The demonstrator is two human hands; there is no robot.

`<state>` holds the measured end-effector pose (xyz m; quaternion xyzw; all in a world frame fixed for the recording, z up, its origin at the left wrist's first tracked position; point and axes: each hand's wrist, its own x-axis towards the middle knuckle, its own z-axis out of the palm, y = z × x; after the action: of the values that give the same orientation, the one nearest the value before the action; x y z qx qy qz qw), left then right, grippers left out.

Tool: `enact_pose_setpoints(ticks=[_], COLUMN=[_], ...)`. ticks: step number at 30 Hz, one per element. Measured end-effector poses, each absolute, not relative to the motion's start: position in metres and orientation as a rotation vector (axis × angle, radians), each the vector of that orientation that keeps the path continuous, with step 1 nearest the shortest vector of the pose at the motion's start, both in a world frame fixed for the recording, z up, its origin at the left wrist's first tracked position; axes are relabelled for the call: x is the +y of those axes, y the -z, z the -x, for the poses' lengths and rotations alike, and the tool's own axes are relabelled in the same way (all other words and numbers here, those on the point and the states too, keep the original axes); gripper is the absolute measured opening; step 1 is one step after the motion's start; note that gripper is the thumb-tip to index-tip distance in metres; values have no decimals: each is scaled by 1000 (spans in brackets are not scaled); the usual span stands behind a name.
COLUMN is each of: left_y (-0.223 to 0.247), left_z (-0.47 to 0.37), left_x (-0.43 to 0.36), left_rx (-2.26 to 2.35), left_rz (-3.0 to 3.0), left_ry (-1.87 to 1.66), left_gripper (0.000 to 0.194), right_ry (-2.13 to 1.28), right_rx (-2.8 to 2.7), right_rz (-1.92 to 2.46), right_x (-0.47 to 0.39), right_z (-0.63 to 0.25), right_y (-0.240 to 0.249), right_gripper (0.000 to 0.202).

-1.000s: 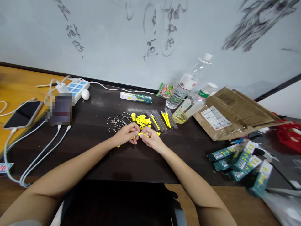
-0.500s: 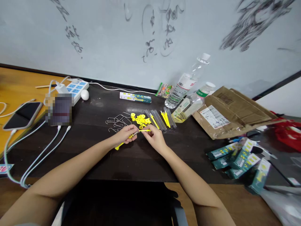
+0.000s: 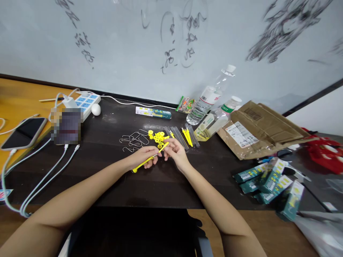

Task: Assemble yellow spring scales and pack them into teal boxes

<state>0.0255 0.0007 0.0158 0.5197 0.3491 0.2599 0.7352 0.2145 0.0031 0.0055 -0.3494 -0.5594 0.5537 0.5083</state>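
Head view: the left hand (image 3: 144, 155) pinches a slim yellow stick (image 3: 141, 164), slanting from near left to far right above the dark table (image 3: 171, 194). The right hand (image 3: 175, 153) curls at the stick's far end; I cannot tell whether it grips. Just beyond lie small yellow parts (image 3: 160, 136), wire hooks (image 3: 138, 139) left, clear sleeves (image 3: 179, 138) right.
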Motion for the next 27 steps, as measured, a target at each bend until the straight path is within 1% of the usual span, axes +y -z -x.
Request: enact_pose_setpoints(ticks=[4, 7, 9, 11, 14, 16, 18, 21, 25, 27], left_y=[-14, -13, -14, -15, -20, -23, -24, -22, -17, -16], left_z=[-28, -29, -29, -28, -25, -24, -23, -24, -25, -25], left_x=[1, 3, 5, 6, 6, 5, 5, 7, 11, 13], left_rx=[778, 770, 781, 792, 774, 753, 749, 784, 832, 846], left_rz=[-1049, -1011, -991, -1001, -1055, -1065, -1047, -981, -876, -838], left_ry=[-599, -677, -774, -918, -1112, -1177, -1195, -1177, -1142, -1134], left_gripper=[30, 28, 26, 24, 23, 23, 23, 22, 22, 19], right_ry=[-1367, -1311, -1209, -1025, -624, -373, -227, -147, -126, -127], right_rx=[-1276, -1244, -1228, -1223, -1274, -1325, -1373, -1423, -1448, -1464], right_rz=[859, 883, 917, 978, 1098, 1161, 1203, 1272, 1318, 1322], right_x=[3, 4, 7, 12, 20, 25, 30, 38, 48, 50], right_z=[-214, -214, -217, -223, -236, -245, -254, -264, -272, -273], right_y=[-7, -7, -7, -7, -10, -12, -13, -9, 0, 3], right_gripper=[38, 31, 24, 19, 15, 14, 14, 13, 12, 12])
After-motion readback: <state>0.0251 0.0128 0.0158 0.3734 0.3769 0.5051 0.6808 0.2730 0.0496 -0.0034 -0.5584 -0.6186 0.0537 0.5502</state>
